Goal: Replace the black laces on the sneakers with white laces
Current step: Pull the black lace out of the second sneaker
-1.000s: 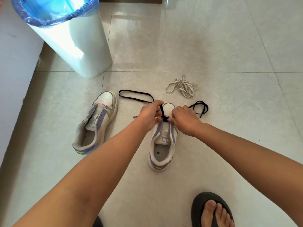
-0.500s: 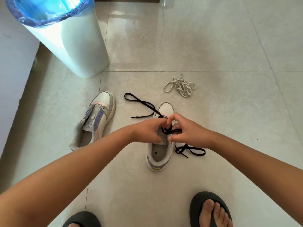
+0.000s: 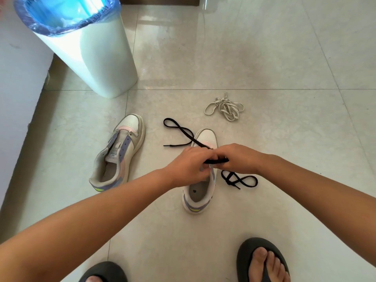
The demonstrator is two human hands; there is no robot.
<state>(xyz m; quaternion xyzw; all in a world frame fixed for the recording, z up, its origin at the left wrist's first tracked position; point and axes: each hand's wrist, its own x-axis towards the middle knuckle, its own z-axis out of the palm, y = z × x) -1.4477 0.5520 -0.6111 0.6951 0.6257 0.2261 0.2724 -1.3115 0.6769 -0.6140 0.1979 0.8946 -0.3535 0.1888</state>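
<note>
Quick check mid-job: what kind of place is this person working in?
Probably a home, on the floor: glossy floor tiles, a white bin with a blue liner by the wall, and the person's slippers.

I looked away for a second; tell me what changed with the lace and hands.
Both hands, left hand and right hand, drew back from the toe toward the tongue of the right sneaker, keeping their grip on the black lace. Its right loop swung from beside the toe to beside the heel. Left sneaker and white laces stayed put.

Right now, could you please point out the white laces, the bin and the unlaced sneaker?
white laces [image 3: 225, 108]: head view, middle of the bundle.
bin [image 3: 97, 64]: head view, white side wall.
unlaced sneaker [image 3: 132, 121]: head view, white toe cap.
</note>
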